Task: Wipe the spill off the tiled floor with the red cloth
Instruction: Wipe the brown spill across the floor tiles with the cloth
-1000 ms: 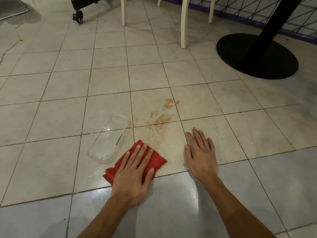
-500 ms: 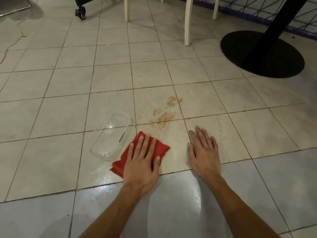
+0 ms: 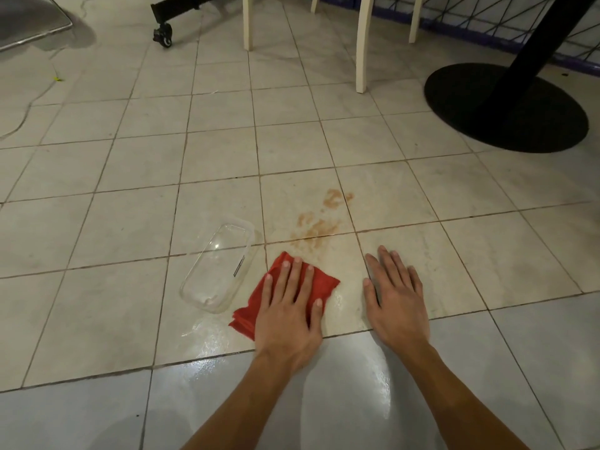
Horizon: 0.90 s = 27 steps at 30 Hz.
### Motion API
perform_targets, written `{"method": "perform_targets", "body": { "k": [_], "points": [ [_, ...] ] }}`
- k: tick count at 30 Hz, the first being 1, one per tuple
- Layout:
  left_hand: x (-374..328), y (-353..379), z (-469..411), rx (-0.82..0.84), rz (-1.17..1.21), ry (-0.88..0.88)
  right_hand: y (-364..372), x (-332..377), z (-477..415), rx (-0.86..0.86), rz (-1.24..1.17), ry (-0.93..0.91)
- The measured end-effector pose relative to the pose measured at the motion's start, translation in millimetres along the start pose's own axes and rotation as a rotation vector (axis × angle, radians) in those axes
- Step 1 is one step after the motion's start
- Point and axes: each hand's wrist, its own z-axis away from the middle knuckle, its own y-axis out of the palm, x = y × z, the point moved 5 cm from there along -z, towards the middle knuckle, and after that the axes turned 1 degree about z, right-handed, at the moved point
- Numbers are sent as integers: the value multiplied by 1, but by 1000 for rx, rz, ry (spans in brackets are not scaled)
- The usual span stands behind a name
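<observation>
Left hand [image 3: 289, 319] flat, fingers straight, pressing red cloth [image 3: 324, 281], right hand [image 3: 396, 303] spread flat on floor [image 3: 123, 303] alongside, spill [image 3: 316, 228] just beyond fingertips, clear tub [image 3: 217, 267] left of cloth

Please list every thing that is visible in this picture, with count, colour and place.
tiled floor: one, pale beige, shiny near the person
spill: one, orange-brown, on the tiles, centre
red cloth: one, red, just nearer than the spill
container: one, clear, on the floor left of the red cloth
chair legs: four, cream, far centre
table base: one, black, far right
caster wheel: one, black, far left
left hand: one, flat on the red cloth
right hand: one, flat on bare tile right of the red cloth
</observation>
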Motion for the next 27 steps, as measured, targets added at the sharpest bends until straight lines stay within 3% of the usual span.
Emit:
{"method": "perform_targets", "body": {
  "k": [4, 10, 15, 22, 27],
  "points": [
    [14, 2, 36, -43, 25, 86, -1, 1, 0, -24, -10, -6],
    [20, -9, -6, -17, -18, -43, -3, 2, 1, -16, -13, -5],
    [7, 1, 12, -41, 15, 79, -2, 1, 1, -38, -21, -7],
    [24, -7, -23, -10, -7, -83, -2, 0, 0, -38, -33, -9],
    [8, 4, 5, -26, 12, 36, -1, 0, 1, -36, -19, -5]
  ]
}}
